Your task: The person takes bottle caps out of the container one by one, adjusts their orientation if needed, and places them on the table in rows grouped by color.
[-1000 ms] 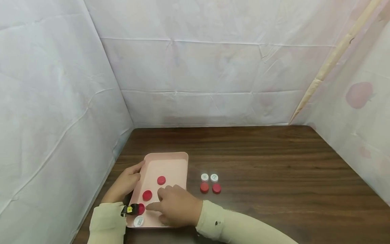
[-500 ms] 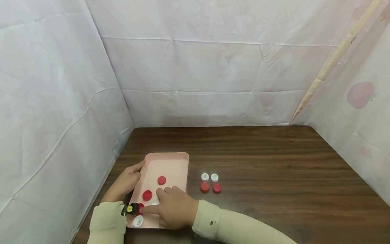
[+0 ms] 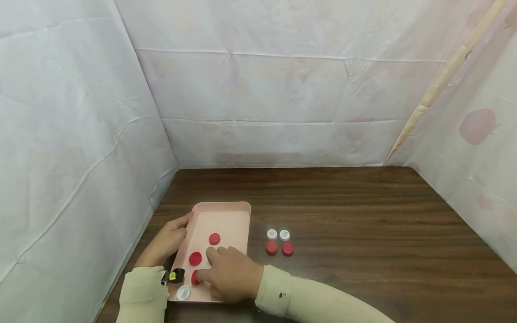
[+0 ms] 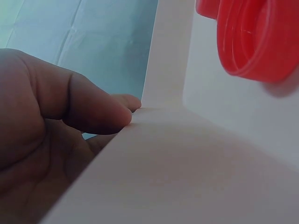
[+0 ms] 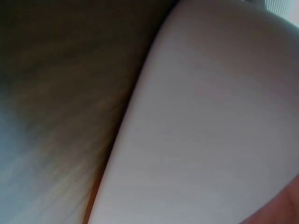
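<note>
On the pink tray [image 3: 220, 217], several red and white bottle caps lie scattered. My left hand [image 3: 167, 240] grips the tray's left rim, and its fingertips [image 4: 119, 119] are right at the edge in the left wrist view. Over the tray's near right part, my right hand [image 3: 234, 276] has its index finger bent onto a red bottle cap [image 3: 194, 277], partly covering it. A white cap [image 3: 207, 265] peeks out between its fingers. Two red caps, one nearer the middle [image 3: 195, 258] and one farther back [image 3: 214, 238], lie beyond. Near the front left corner is a white cap [image 3: 183, 292].
Right of the tray, two white caps [image 3: 272, 234] and two red caps [image 3: 271, 248] form a small square on the dark wooden table [image 3: 363, 233]. White cloth [image 3: 258, 103] hangs round the back and sides. A black strap camera [image 3: 175, 275] juts from the left wrist over the tray.
My right index finger reached left onto the red cap near the left wrist, then drew it a little to the right. The left hand and tray stayed in place.
</note>
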The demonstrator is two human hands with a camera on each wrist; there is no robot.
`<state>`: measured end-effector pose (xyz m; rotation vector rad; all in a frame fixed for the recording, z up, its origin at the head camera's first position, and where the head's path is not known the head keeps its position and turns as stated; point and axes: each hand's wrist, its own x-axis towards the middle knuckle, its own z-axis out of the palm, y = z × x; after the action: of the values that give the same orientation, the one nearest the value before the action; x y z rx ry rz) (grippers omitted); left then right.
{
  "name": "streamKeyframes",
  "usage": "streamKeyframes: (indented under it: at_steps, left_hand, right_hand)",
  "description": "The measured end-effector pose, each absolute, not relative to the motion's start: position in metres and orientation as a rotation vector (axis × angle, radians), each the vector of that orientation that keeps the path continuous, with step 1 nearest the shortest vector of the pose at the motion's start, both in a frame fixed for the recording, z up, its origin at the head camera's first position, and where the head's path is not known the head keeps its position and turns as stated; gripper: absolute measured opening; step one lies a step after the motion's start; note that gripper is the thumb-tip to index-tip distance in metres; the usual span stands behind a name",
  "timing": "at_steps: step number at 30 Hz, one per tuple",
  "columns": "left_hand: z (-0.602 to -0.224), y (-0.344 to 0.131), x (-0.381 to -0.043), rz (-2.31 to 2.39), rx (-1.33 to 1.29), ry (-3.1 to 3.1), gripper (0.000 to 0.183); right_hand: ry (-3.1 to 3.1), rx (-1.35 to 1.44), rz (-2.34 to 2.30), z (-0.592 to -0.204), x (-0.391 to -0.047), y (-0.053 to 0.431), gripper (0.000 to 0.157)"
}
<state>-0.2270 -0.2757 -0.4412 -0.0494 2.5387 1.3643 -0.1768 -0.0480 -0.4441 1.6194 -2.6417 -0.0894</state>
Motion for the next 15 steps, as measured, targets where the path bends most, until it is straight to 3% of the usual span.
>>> streamKeyframes:
  at_steps: [8,15]
  left_hand:
    - [-0.4412,-0.2761,-0.2265,1.371,-0.038,2.553,0.063]
    - [-0.4402,-0.2754,-0.2266,1.331,-0.036,2.559,0.063]
  right_hand:
    - [-2.51,1.606,-0.076,-0.4426,-0.1758,-0.0454,0.019]
    - [-2.385,1.684,-0.055,-0.4393,-0.1762,-0.0474,0.033]
